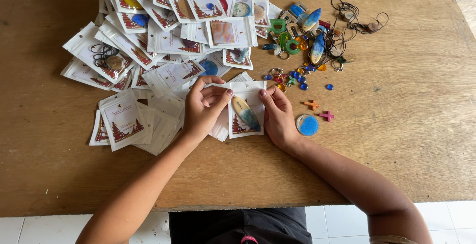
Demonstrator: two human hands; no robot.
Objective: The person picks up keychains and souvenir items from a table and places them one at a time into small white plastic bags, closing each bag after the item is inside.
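My left hand and right hand pinch the top corners of a small clear packet at frame centre; inside it, a long oval pendant, tan fading to blue. Packet lies flat on the wooden desk. Heap of filled packets spreads upper left. Loose coloured beads and charms upper right. A round blue disc just beside my right hand, two small crosses near it.

Flat white packet, oval cream-blue pendant inside
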